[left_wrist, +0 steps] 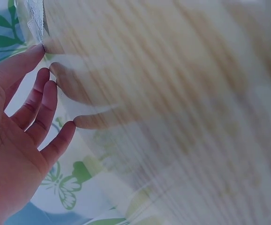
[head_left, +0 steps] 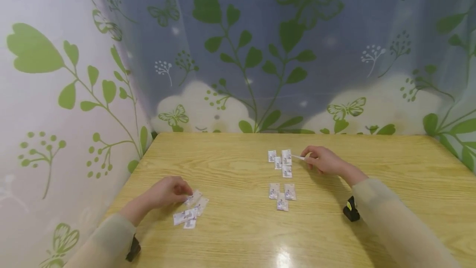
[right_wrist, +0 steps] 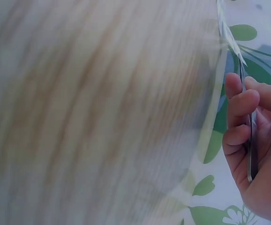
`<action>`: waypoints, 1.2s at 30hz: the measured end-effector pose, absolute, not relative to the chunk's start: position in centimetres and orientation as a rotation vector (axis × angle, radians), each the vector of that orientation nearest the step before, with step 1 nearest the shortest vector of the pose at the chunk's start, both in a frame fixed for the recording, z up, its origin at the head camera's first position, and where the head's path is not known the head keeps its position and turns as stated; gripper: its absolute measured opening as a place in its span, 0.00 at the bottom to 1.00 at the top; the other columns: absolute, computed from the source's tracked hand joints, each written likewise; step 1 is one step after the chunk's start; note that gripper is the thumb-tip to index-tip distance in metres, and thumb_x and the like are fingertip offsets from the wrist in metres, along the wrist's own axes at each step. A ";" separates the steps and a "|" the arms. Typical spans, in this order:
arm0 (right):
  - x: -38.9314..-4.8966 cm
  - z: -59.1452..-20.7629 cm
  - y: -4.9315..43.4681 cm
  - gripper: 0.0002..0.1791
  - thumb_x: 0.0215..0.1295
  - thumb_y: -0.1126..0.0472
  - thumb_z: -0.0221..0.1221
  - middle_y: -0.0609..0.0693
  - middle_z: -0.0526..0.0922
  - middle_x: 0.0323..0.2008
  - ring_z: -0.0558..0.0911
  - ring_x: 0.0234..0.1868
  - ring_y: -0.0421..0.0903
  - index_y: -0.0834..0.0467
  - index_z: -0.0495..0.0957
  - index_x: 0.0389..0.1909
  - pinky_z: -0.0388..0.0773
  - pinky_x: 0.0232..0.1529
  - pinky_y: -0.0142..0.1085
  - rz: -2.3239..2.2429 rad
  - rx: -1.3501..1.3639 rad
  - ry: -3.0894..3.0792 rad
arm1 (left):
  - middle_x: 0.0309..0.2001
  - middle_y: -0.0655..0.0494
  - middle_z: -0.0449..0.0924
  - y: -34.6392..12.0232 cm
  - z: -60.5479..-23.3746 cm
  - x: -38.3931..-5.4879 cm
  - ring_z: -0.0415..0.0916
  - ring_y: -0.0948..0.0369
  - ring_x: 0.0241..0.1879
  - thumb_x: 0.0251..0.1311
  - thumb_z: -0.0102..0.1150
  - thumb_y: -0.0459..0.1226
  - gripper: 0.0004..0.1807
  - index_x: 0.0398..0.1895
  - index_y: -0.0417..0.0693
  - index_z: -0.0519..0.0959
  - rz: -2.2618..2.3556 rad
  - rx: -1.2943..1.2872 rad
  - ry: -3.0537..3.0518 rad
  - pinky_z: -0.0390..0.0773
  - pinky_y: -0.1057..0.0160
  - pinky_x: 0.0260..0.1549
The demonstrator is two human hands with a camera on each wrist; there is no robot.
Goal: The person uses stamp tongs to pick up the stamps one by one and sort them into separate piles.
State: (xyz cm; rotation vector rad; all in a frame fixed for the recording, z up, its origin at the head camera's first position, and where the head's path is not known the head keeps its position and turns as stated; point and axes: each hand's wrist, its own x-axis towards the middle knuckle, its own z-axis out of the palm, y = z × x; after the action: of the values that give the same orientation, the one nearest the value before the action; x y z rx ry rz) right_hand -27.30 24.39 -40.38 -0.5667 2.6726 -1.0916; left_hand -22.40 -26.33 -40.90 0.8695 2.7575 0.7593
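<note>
While the right hand (head_left: 327,161) pinches slim grey metal tweezers (right_wrist: 252,154) against a small white printed rectangular packet (head_left: 286,157) in the far cluster, careful placing seems in hand; next calls for a level, gentle release. Left hand (head_left: 166,192): fingers loosely spread, down at the glossy yellow wood-grain desk (head_left: 238,230), beside overlapping flat white packets (head_left: 190,215); grip on one hard to tell.

wood-grain table (head_left: 234,164), glossy | blue curtain (head_left: 327,65) behind, printed green leaves (head_left: 254,57), butterflies (head_left: 346,108) | pale leaf-print cloth (head_left: 48,111) at left
</note>
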 end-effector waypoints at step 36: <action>-24.6 -38.3 14.7 0.09 0.73 0.63 0.52 0.50 0.80 0.24 0.66 0.15 0.38 0.59 0.75 0.49 0.66 0.20 0.33 -0.951 -0.897 2.597 | 0.36 0.62 0.81 -26.0 -40.6 -22.2 0.74 0.62 0.36 0.55 0.68 0.32 0.06 0.36 0.49 0.84 0.784 0.821 2.740 0.74 0.60 0.37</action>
State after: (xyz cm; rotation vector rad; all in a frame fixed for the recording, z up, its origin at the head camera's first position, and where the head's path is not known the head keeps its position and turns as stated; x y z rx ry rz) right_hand -24.58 14.71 -38.35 -0.8971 2.5970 -0.9507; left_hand -22.22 -26.03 -40.65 0.8213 2.7401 0.7837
